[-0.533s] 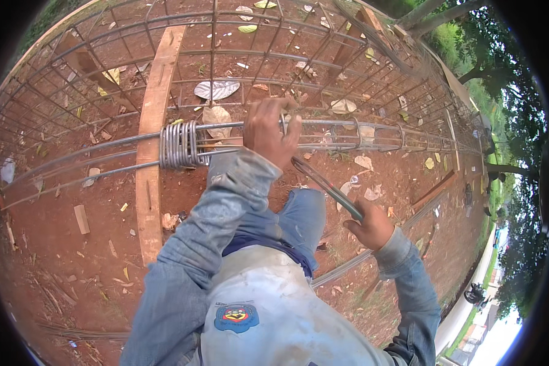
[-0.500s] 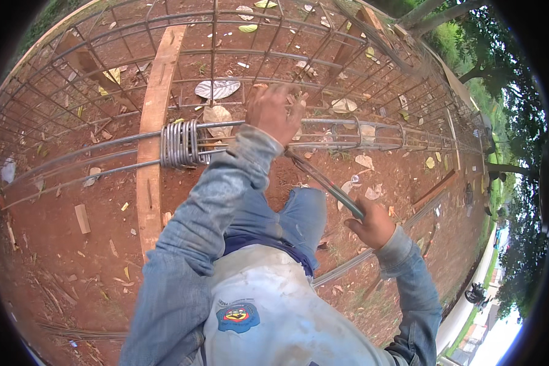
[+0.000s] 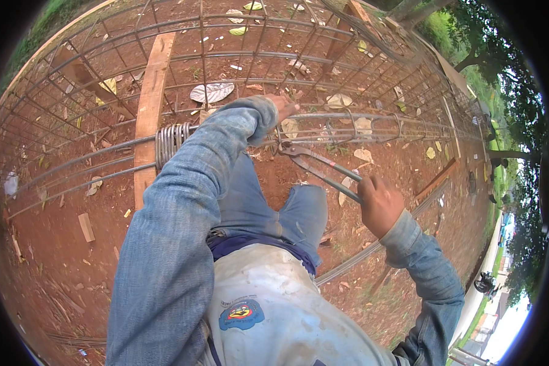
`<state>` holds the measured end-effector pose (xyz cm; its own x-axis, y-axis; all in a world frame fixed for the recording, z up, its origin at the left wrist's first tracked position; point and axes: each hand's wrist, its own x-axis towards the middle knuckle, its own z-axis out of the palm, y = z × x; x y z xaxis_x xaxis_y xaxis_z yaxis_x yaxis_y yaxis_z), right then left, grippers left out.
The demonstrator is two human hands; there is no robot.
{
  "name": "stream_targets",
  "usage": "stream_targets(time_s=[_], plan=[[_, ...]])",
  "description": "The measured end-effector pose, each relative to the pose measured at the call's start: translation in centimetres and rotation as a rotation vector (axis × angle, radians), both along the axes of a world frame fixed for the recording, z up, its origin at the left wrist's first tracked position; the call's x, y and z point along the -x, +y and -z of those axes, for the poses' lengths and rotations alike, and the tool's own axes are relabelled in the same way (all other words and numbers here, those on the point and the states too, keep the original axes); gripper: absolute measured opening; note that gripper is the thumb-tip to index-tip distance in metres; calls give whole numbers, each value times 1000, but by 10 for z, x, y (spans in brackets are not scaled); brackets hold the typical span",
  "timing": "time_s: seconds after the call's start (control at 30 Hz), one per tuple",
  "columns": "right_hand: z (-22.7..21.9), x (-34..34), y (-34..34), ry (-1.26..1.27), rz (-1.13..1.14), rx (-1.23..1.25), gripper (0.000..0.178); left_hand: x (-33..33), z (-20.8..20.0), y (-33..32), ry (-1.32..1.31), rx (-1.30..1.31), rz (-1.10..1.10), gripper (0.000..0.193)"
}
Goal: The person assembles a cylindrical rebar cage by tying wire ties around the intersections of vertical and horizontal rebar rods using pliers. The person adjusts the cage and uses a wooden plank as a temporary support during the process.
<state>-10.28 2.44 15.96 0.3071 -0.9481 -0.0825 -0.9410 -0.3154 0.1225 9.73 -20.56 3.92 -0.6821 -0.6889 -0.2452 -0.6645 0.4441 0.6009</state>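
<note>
My right hand is closed around the handles of long steel tying pincers. The handles stand somewhat apart, and the pincer head is just below the steel bars, by a thin upright wire or stirrup leg. My left hand is over the far bar of the narrow rebar cage, its fingers bent together. The sleeve covers part of that hand, and what it grips cannot be made out. Left of it, a bunch of grey steel stirrups is gathered around the bars beside a wooden plank.
A larger rebar cage stretches across the far side. Reddish soil carries dry leaves and wood scraps. More steel bars lie near my right side. Trees and a pale road are at the far right.
The pincers have turned, so both handles now show, and my right hand has shifted slightly right. My left forearm has swung up across the bars, covering more of the left hand.
</note>
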Motion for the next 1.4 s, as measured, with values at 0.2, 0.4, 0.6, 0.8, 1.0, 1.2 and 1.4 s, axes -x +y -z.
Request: stream_targets(time_s=[0.2, 0.4, 0.6, 0.8, 1.0, 1.2, 1.4], plan=[[13, 8, 1, -68, -2, 22, 14, 0, 2, 1, -43, -11, -112, 80], [11, 25, -14, -110, -29, -28, 16, 1, 3, -1, -70, -53, -33, 79], [7, 34, -26, -167, -46, -110, 22, 1, 5, -1, -96, -4, -40, 81], [6, 42, -35, -161, -40, -131, 26, 0, -1, -1, -121, -40, -14, 78], [2, 17, -16, -32, -125, 112, 23, 1, 11, -4, -110, 5, -19, 77], [14, 11, 4, 115, -209, 379, 25, 3, 17, -10, -71, 15, -19, 76], [33, 0, 12, -14, -119, 380, 31, -4, 7, 22, 359, 564, -299, 43]])
